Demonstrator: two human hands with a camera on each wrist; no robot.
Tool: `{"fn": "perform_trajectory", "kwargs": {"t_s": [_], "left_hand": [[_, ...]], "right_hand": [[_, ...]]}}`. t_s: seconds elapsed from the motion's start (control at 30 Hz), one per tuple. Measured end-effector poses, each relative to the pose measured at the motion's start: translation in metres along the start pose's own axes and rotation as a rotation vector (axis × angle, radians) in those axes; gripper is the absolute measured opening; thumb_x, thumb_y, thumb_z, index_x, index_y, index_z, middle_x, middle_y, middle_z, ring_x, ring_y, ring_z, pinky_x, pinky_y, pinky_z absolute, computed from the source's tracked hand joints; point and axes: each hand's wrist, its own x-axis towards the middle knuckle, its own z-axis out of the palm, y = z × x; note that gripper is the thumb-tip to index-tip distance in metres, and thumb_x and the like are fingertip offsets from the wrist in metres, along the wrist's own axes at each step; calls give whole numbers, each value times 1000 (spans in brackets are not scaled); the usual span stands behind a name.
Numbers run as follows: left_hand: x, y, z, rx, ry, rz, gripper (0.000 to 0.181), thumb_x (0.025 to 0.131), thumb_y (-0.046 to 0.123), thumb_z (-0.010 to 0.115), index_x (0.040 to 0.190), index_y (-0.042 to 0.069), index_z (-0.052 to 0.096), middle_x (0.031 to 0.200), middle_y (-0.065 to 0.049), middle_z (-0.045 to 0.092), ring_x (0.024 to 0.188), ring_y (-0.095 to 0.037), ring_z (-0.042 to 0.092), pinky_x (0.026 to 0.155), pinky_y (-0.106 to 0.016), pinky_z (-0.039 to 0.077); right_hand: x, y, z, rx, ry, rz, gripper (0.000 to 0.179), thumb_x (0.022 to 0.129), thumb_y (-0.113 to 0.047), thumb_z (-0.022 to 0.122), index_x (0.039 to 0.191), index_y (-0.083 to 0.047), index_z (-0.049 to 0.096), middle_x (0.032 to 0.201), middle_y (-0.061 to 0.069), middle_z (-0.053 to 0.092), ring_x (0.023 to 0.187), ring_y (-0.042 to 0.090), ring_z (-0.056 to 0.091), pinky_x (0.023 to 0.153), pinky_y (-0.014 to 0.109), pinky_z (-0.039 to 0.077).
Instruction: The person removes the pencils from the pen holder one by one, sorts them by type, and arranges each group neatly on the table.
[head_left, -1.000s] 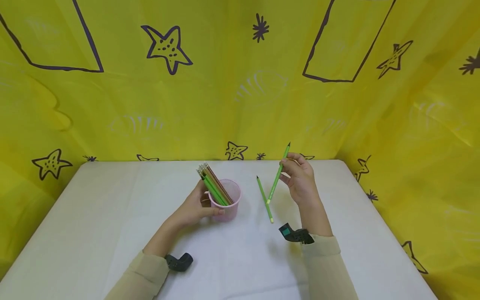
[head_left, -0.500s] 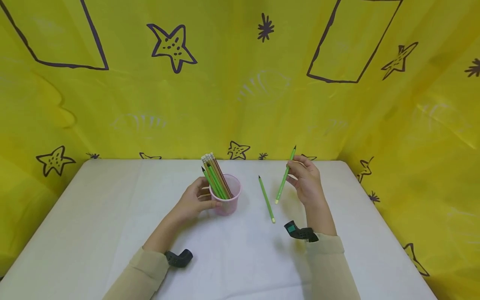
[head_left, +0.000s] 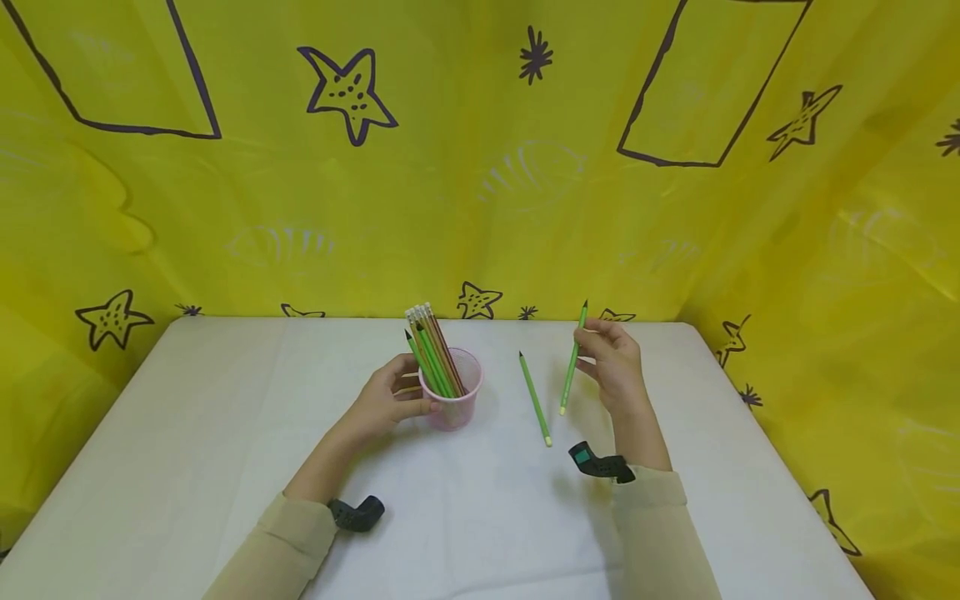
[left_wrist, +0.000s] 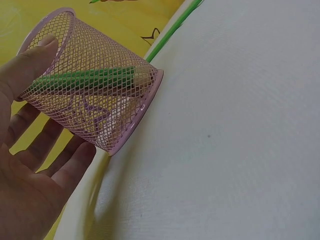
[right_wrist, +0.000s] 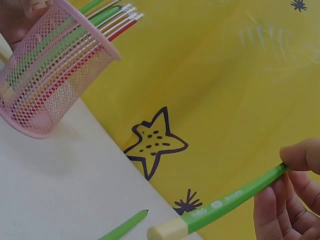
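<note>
My left hand (head_left: 388, 398) grips a pink mesh pencil cup (left_wrist: 100, 75), thumb on one side and fingers round the other. Inside lean several pencils (right_wrist: 95, 37): green ones with dark points up, and others with white eraser ends up. To the right, my right hand (head_left: 615, 360) pinches a green pencil (right_wrist: 230, 202) near its sharpened end, point up and cream end down, above the table. A second green pencil (head_left: 535, 400) lies on the white cloth between the cup and my right hand.
A white cloth covers the table (head_left: 225, 433). Behind it and along the sides hangs a yellow curtain (head_left: 420, 208) with starfish drawings. Each wrist carries a small dark camera, the left one (head_left: 357, 514) close over the cloth.
The right hand has moved the held pencil rightward, off its overlap with the lying pencil, and turned it steeper. The cup in the left hand has tilted more upright.
</note>
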Motion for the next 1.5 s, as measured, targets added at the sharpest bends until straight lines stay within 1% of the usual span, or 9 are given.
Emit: {"fn": "perform_trajectory", "kwargs": {"t_s": [0.2,0.3,0.43,0.67,0.77,0.9,1.07,1.37,1.5], "left_hand": [[1,1,0,2,0,4,68,77,12,86,135,9,50,137,-14,55,129,-37,54,108,-47,46],[1,1,0,6,2,2,68,77,12,86,135,9,50,136,-14,55,129,-36,54,108,-47,46],[1,-1,0,-4,-2,13,68,78,10,85,135,7,49,136,-15,55,129,-37,54,107,-45,47],[2,-2,-1,-37,-36,41,72,79,7,83,139,3,44,140,-20,51,132,-41,51,109,-45,45],[2,-2,-1,-40,-44,44,73,80,6,83,140,3,43,141,-21,51,133,-42,49,109,-46,44],[1,-1,1,-39,-42,31,75,79,6,83,141,3,41,141,-20,50,133,-42,49,110,-48,43],[0,1,5,-30,-5,-18,81,75,7,87,142,8,40,144,-16,49,133,-39,50,111,-49,42],[-1,3,14,3,62,-10,84,70,6,90,139,8,41,138,-17,51,127,-38,56,107,-46,47],[0,4,14,10,65,-28,83,71,9,90,139,9,42,138,-15,52,127,-37,56,107,-46,47]], "right_hand": [[5,6,-2,-100,31,31,17,92,-15,71,107,-12,63,81,-8,67,73,9,63,66,21,59],[7,10,-2,-122,38,36,23,91,-14,72,112,-7,64,80,-9,68,73,9,65,66,21,59],[9,16,-1,-198,41,35,32,92,-16,71,119,-1,63,80,-8,68,75,9,65,67,22,59],[12,23,1,-409,40,77,30,93,-18,71,120,-5,66,90,3,66,79,14,64,69,24,60],[12,27,1,-464,27,87,30,93,-18,71,120,-6,67,94,7,66,81,16,64,69,25,60],[12,31,2,-486,20,83,29,93,-17,71,120,-5,67,95,10,66,82,18,65,69,26,61],[12,36,3,-493,12,80,29,93,-18,71,119,-6,68,92,8,66,80,17,64,67,25,60],[13,46,5,-521,-5,111,28,93,-20,70,118,-9,67,96,11,66,74,17,62,63,24,58],[13,49,4,-525,-23,137,30,93,-19,70,120,-7,67,95,10,66,69,15,61,62,23,57]]}}
